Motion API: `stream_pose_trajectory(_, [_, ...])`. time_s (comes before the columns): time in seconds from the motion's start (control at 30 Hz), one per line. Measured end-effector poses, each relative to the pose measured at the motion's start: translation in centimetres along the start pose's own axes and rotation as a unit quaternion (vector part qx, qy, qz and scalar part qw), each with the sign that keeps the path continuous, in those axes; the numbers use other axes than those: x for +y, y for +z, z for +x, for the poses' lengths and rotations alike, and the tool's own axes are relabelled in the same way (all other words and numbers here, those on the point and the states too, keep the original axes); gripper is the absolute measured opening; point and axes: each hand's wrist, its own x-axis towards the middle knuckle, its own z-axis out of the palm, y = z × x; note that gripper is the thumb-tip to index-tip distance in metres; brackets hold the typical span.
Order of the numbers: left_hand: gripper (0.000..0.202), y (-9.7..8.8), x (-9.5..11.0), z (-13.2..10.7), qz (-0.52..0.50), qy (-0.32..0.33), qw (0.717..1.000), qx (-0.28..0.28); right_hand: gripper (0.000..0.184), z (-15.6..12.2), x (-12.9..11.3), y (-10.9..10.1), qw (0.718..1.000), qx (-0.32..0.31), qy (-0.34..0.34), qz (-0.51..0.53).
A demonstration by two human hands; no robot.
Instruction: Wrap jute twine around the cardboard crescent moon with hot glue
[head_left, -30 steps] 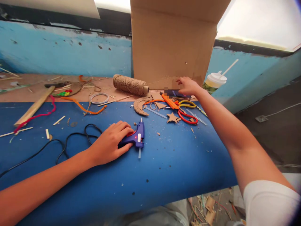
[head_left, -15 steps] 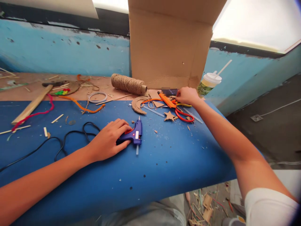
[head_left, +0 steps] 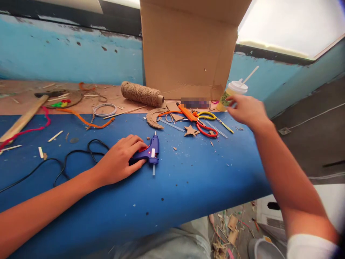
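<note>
My left hand point(head_left: 121, 158) lies on the blue table with its fingers around the handle of a blue hot glue gun point(head_left: 153, 151). The glue gun lies on its side, nozzle pointing away, a red light lit and a clear glue stick out of its back end. At the right, my right hand point(head_left: 249, 111) is raised in front of a lidded drink cup point(head_left: 224, 96) with a straw. Its fingers are slightly curled and apart, with nothing visible in them; whether they touch the cup I cannot tell. Left of this hand lie yellow-handled scissors point(head_left: 207, 115) and a pencil point(head_left: 225, 125).
A twine roll point(head_left: 141, 94) and an upright cardboard sheet point(head_left: 188, 54) stand behind. A twine-covered crescent point(head_left: 155, 119), cardboard star point(head_left: 190, 130), orange cutter point(head_left: 187, 112) and red-handled tool point(head_left: 207, 130) lie centrally. A hammer point(head_left: 25, 115) and black cord point(head_left: 61, 162) are left.
My right hand has moved right, away from the scissors and the dark pack, to in front of the cup. My left hand stays on the glue gun. The view has shifted slightly right.
</note>
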Motion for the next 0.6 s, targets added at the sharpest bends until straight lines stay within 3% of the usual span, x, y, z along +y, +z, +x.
stream_pose_trajectory(0.1, [0.026,0.1,-0.1,0.0,0.001,0.004,1.0,-0.002,0.056,5.3,-5.0,2.6,0.989,-0.07,-0.125,0.039])
stream_pose_trajectory(0.23, [0.026,0.0,0.0,0.0,0.008,0.003,1.0,-0.007,0.083,12.5,-9.0,4.5,0.97,-0.146,-0.179,0.068])
stream_pose_trajectory(0.4, [0.026,0.2,0.1,0.0,0.008,-0.006,1.0,-0.008,0.064,17.5,-9.1,5.2,0.949,-0.236,-0.187,0.088])
stream_pose_trajectory(0.6, [0.026,0.0,0.1,-0.1,-0.021,-0.008,1.0,-0.008,0.062,18.6,-7.8,5.9,0.939,-0.263,-0.19,0.112])
